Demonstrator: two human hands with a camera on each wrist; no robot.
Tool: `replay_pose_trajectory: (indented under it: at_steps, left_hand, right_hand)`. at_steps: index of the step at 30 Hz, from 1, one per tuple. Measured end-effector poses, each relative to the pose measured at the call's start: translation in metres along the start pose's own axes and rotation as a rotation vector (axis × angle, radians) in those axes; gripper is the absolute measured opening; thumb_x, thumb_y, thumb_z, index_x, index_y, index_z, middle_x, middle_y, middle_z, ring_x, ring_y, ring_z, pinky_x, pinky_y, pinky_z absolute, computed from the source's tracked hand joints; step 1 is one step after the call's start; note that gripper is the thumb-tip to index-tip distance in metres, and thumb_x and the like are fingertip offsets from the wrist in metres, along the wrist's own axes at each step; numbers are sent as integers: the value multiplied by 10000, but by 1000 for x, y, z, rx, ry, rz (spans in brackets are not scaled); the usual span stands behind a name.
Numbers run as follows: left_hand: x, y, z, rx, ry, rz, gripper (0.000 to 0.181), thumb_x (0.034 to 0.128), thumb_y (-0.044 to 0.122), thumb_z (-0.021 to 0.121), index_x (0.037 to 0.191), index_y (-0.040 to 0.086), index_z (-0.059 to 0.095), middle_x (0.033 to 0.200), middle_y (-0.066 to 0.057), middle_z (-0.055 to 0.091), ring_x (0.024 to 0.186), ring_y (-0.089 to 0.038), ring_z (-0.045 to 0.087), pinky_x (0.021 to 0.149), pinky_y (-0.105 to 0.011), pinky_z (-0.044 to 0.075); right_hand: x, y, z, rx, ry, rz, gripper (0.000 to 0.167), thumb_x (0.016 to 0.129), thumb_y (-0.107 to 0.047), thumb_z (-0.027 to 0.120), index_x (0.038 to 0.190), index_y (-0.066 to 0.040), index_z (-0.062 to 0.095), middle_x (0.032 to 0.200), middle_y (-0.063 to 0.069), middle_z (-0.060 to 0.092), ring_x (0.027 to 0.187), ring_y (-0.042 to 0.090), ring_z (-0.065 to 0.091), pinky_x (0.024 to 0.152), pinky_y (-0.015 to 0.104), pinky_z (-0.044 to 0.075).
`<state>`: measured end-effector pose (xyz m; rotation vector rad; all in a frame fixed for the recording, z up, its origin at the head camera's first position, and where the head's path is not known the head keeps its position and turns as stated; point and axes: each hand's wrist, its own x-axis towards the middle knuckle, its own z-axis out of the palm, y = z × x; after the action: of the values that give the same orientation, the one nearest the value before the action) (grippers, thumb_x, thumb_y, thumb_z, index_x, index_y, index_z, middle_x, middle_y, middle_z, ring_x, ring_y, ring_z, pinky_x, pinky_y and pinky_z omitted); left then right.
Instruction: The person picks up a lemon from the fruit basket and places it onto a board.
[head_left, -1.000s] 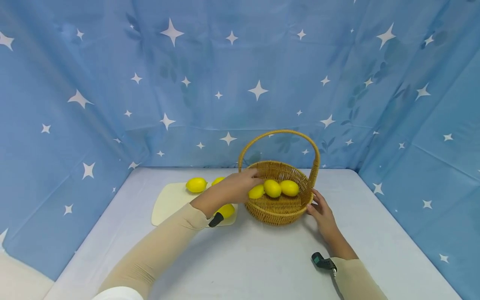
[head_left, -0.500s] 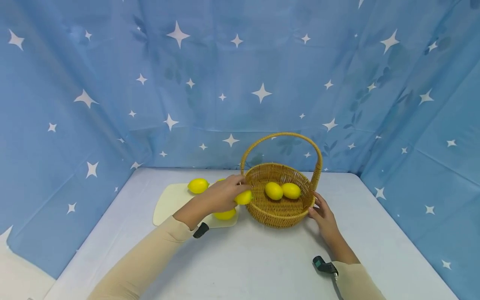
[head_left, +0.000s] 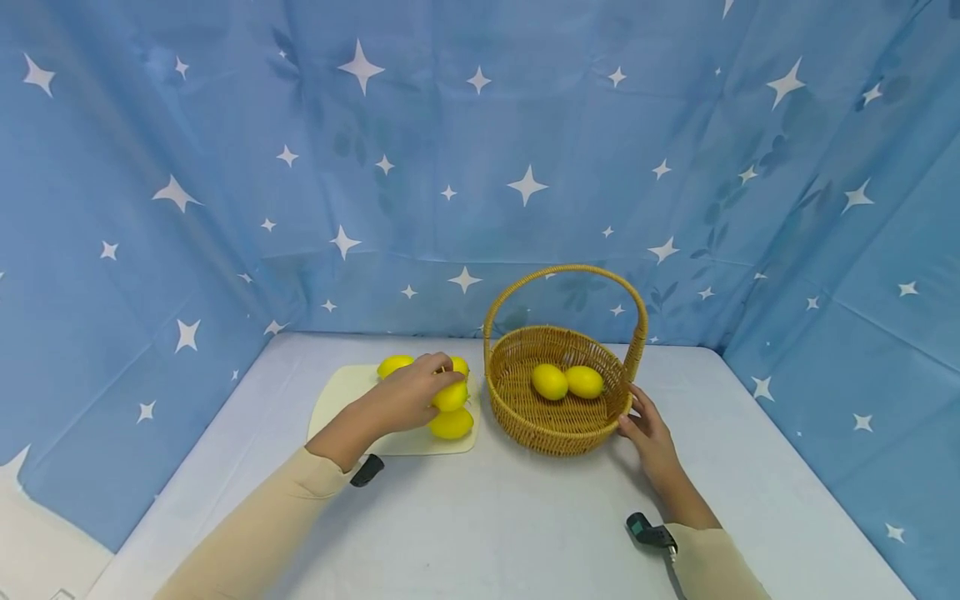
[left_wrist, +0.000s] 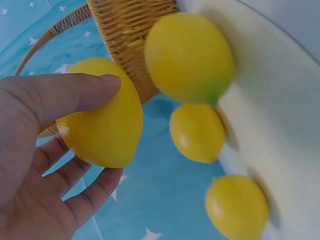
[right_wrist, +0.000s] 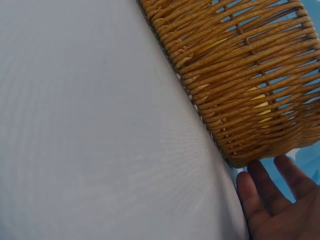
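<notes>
My left hand [head_left: 397, 396] pinches a yellow lemon [head_left: 451, 397] over the right part of a cream board [head_left: 341, 408]. The left wrist view shows the thumb on one side of that lemon [left_wrist: 107, 130] and fingers on the other. Three more lemons lie on the board: one at its back left [head_left: 394, 365], one at its back right [head_left: 460, 367], one near its front right [head_left: 452, 424]. A wicker basket [head_left: 551, 440] stands to the right, two lemons [head_left: 550, 382] inside. My right hand [head_left: 656, 446] touches the basket's right side, its fingers [right_wrist: 267, 187] extended in the right wrist view.
The basket's tall arched handle [head_left: 566, 268] rises over its opening. A white cloth [head_left: 495, 525] covers the table. Blue curtains [head_left: 420, 225] with white stars hang behind and along both sides. Dark devices [head_left: 367, 470] sit at both wrists.
My left hand has carried one lemon out of the basket, leftward to above the board. Two lemons are left in the basket instead of three. My right hand stays at the basket's side.
</notes>
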<state>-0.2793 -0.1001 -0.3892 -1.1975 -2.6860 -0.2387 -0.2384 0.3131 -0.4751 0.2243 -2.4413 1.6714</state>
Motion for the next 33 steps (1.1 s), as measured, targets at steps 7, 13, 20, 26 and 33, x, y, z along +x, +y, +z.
replay_pose_trajectory:
  at_steps: [7, 13, 20, 26, 33]
  left_hand:
    - [-19, -10, 0, -2, 29, -38, 558, 760, 11, 783, 1288, 103, 628, 1183, -52, 508, 1026, -196, 516, 871, -320, 485]
    - [-33, -22, -3, -43, 53, -115, 555, 777, 33, 800, 1297, 87, 614, 1225, -79, 500, 1063, -233, 514, 901, -373, 483]
    - [-50, -33, 5, -83, 44, -178, 549, 777, 21, 797, 1289, 97, 617, 1213, -72, 491, 1020, -224, 510, 850, -372, 492]
    - [-59, -35, 15, -81, 34, -211, 534, 784, 18, 786, 1292, 61, 624, 1176, -81, 502, 977, -224, 511, 810, -369, 486]
    - [-65, -36, 21, -95, 3, -223, 523, 783, -33, 762, 1282, 46, 629, 1172, -84, 514, 971, -225, 516, 815, -371, 491]
  right_hand:
    - [5, 16, 0, 26, 3, -13, 635, 1026, -197, 507, 1569, -177, 179, 1509, 237, 300, 1257, 406, 448, 859, 242, 506]
    - [14, 35, 1, 18, 22, 9, 634, 1024, -270, 513, 1565, -293, 184, 1521, 187, 301, 1263, 374, 451, 830, 160, 477]
    - [14, 37, 0, 15, 18, 10, 633, 1021, -286, 517, 1563, -295, 190, 1527, 192, 289, 1260, 375, 451, 828, 172, 484]
    - [11, 37, -1, 17, 23, -1, 640, 1021, -283, 521, 1568, -268, 188, 1526, 212, 284, 1247, 369, 454, 827, 166, 485]
    - [11, 35, -1, 12, 28, 0, 641, 1022, -264, 520, 1569, -246, 187, 1520, 226, 290, 1238, 369, 461, 823, 159, 480]
